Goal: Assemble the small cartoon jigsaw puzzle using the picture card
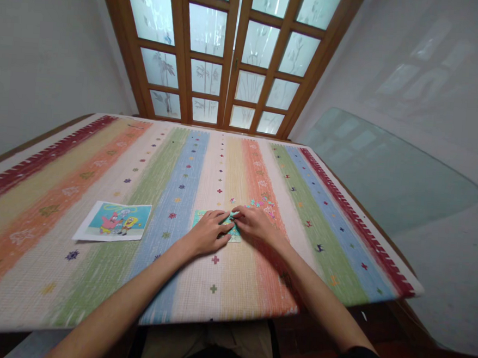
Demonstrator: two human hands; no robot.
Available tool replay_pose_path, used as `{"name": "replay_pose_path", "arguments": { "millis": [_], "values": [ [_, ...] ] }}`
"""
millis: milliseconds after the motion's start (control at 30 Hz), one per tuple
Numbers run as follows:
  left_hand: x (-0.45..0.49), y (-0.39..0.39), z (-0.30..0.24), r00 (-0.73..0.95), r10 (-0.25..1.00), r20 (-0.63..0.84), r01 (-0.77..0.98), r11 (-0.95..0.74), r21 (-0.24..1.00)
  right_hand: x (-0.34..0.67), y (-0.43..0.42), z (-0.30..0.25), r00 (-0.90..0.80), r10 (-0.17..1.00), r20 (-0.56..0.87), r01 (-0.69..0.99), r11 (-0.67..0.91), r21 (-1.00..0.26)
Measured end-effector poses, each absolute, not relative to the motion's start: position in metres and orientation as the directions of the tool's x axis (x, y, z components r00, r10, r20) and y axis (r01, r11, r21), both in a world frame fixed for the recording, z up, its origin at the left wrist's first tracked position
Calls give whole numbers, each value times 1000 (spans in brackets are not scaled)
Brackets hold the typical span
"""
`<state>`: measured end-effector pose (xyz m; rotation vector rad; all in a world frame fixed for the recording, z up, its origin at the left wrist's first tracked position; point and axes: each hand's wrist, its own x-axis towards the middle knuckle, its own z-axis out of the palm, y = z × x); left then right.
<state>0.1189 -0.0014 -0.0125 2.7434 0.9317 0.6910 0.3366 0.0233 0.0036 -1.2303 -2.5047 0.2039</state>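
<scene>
A partly covered teal jigsaw puzzle (235, 236) lies flat on the tablecloth beneath my hands. My left hand (210, 232) rests on it, palm down, with its fingers stretched out and somewhat apart. Over the puzzle's upper right part, my right hand (255, 222) has its thumb and forefinger pinched together. What looks like a small jigsaw piece sits at those fingertips, mostly hidden by them. Several loose jigsaw pieces (265, 204) are scattered just beyond my right hand, and a single loose piece (233, 200) lies past the puzzle's far edge.
To the left lies a white sheet with a printed cartoon picture (120, 221), its edge slightly lifted. A striped tablecloth (105, 278) covers the wide table. Wooden doors with frosted panes (207, 77) stand beyond it; a glass panel (391, 162) is at the right wall.
</scene>
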Motion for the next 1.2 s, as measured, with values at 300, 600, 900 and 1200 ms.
{"name": "replay_pose_path", "arguments": {
  "millis": [300, 600, 900, 1200],
  "values": [
    [117, -1, -14, 728, 588, 353, 534, -809, 246, 339, 22, -1, -561, 782, 274, 722, 623, -302],
    [117, 2, -14, 730, 593, 339, 549, -805, 225, 339, 20, -13, -584, 725, 365, 713, 673, -198],
    [118, 1, -11, 738, 589, 330, 540, -808, 235, 341, 20, -12, -590, 723, 359, 703, 679, -213],
    [118, 1, -8, 765, 584, 271, 554, -812, 185, 343, 22, -23, -635, 607, 478, 643, 758, -109]
  ]
}}
